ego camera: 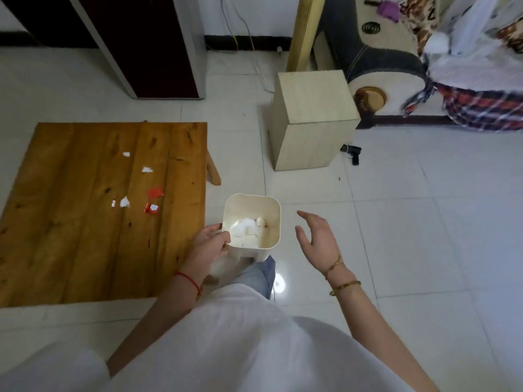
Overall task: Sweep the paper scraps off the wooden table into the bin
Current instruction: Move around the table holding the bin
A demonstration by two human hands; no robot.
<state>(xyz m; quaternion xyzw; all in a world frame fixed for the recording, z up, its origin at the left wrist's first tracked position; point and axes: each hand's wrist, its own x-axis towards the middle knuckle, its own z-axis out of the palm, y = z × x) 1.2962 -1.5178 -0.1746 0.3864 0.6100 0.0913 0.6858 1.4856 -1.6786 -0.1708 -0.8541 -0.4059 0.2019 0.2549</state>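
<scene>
A low wooden worktop (pixel 85 222) is seen on the pale tiled floor (pixel 424 222), with one of its legs (pixel 213 172) showing past the right edge. Beyond it stand a dark door with a grey frame (pixel 147 46), a light wood-grain box (pixel 311 120), a tall pale post (pixel 304 29) behind the box, and a sofa end draped with checked cloth (pixel 481 108); a small black object (pixel 353 154) lies on the floor just beside the box. Nothing is set between the scraps and the right edge of the worktop. The paper scraps (pixel 124 202) are scattered around the middle of the worktop — white bits toward the far side and centre, with red pieces (pixel 155 192) nearer the right edge. The cream bin (pixel 271 205) is placed just beside the right edge of the worktop, near its front corner, and white crumpled paper (pixel 246 232) lies at its bottom. The bin's near-left rim is gripped by the left hand (pixel 210 244), whose fingers (pixel 218 232) are curled against the bin's outer wall; a red string (pixel 189 280) is worn on that wrist. The right hand (pixel 317 239) is held in the air just right of the bin, apart from it, its fingers (pixel 307 215) spread and lightly bent, holding nothing; gold bangles (pixel 343 287) are worn on its wrist. A white garment (pixel 226 349) and a jeans-clad leg (pixel 257 275) fill the near foreground.
</scene>
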